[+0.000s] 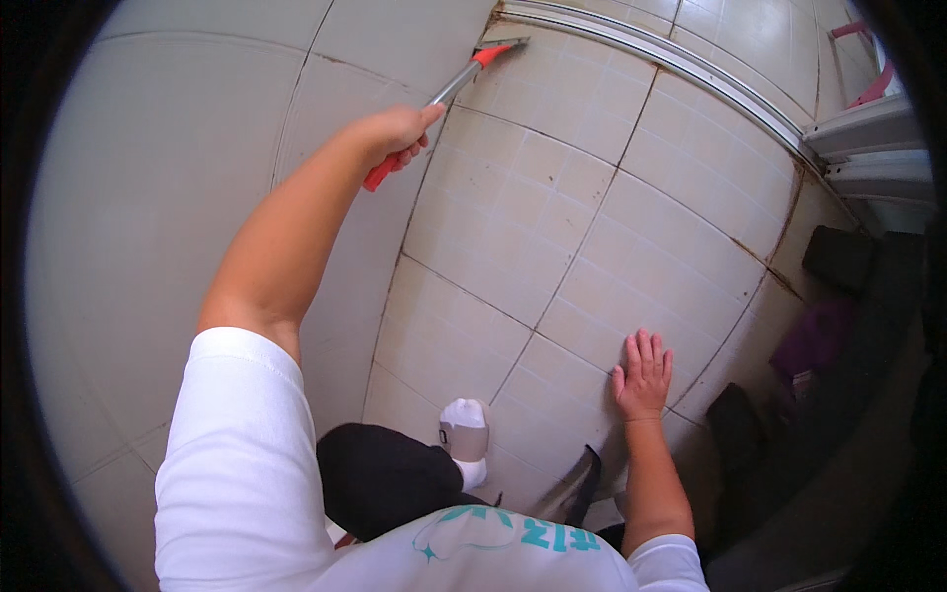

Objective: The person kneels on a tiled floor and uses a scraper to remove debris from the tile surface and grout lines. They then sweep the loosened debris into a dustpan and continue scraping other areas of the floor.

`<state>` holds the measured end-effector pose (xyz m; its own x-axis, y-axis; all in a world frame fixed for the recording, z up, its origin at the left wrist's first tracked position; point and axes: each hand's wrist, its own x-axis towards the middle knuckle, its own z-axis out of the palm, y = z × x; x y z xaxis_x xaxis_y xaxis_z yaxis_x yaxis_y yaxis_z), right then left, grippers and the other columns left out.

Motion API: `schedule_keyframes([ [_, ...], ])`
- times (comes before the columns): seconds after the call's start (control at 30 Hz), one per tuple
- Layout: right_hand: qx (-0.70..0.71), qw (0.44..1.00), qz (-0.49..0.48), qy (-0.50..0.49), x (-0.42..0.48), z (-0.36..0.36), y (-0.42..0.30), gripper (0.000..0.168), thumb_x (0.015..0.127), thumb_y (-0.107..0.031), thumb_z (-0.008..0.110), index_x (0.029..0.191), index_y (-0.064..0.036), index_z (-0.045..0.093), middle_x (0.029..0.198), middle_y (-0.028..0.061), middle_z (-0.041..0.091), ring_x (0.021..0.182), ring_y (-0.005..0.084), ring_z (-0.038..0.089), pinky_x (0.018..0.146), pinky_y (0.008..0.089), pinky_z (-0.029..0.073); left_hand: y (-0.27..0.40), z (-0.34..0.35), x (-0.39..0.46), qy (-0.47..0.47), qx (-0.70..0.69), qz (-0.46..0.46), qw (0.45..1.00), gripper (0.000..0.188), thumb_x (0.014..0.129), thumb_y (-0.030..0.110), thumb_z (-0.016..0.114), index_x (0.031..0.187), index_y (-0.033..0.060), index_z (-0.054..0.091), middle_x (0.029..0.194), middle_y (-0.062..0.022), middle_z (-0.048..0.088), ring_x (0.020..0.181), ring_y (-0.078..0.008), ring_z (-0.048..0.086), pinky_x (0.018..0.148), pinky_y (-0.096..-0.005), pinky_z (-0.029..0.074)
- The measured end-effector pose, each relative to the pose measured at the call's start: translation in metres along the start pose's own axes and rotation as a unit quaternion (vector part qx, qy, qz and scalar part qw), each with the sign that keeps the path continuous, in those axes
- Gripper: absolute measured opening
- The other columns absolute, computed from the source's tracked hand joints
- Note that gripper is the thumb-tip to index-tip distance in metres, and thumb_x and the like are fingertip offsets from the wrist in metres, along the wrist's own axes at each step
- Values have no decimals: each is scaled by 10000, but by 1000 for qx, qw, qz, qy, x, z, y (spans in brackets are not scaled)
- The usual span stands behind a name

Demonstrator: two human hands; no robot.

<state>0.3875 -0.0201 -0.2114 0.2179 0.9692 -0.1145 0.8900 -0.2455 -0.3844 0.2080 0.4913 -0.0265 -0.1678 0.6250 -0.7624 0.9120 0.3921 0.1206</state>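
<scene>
My left hand (405,135) is closed round the handle of a long scraper (456,81) with a metal shaft and red-orange grip and head. The scraper's head lies near the floor at the far left corner, where the tiled wall meets a metal door track. My right hand (644,377) rests flat on the beige floor tiles (518,222), palm down with its fingers extended, and holds nothing. Dark specks and stained joints mark the tiles.
A metal sliding-door track (666,59) crosses the far side. The tiled wall (148,185) stands at left. Dark objects (840,259) and a purple cloth-like thing (814,337) lie at right. My foot in a sandal (466,436) is below, near a dark strap (587,485).
</scene>
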Motion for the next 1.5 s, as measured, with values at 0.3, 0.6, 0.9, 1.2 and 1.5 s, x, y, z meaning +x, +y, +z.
schedule_keyframes([
  [0.3, -31, 999, 11, 20, 3, 1, 5, 674, 852, -344, 646, 1477, -188, 448, 1583, 23, 368, 1485, 254, 288, 1207, 506, 218, -47, -6, -36, -55, 65, -31, 996, 582, 986, 596, 482, 828, 37, 506, 587, -6, 420, 444, -140, 371, 415, -326, 342],
  [0.6, -13, 1000, 12, 12, 4, -1, 3, 666, 857, -327, 642, 1477, -179, 449, 1586, 32, 365, 1485, 262, 288, 1204, 510, 217, -100, 20, -31, -57, 8, -26, 998, 590, 982, 585, 499, 854, 9, 521, 577, -12, 398, 439, -138, 355, 418, -327, 342],
  [0.9, -22, 1000, 19, -11, 6, -6, -1, 672, 853, -321, 647, 1479, -183, 444, 1580, 36, 373, 1477, 266, 305, 1204, 513, 216, -109, 37, -15, -23, 18, 14, 999, 591, 981, 603, 475, 851, 30, 534, 583, -10, 407, 446, -144, 364, 421, -334, 345],
  [1.2, -14, 1000, 14, 13, 2, -1, 3, 672, 847, -326, 650, 1475, -193, 453, 1571, 35, 392, 1473, 260, 317, 1202, 506, 224, -118, 23, -34, 2, 94, 12, 996, 609, 983, 584, 496, 757, 19, 514, 553, -52, 444, 421, -177, 417, 398, -363, 361],
  [1.5, -24, 999, 20, 9, 3, -6, 5, 664, 854, -329, 648, 1472, -186, 454, 1582, 21, 370, 1478, 252, 302, 1204, 499, 227, -149, 43, -36, 8, 163, 44, 986, 614, 982, 606, 490, 752, 37, 501, 564, -47, 436, 400, -179, 414, 384, -364, 369],
])
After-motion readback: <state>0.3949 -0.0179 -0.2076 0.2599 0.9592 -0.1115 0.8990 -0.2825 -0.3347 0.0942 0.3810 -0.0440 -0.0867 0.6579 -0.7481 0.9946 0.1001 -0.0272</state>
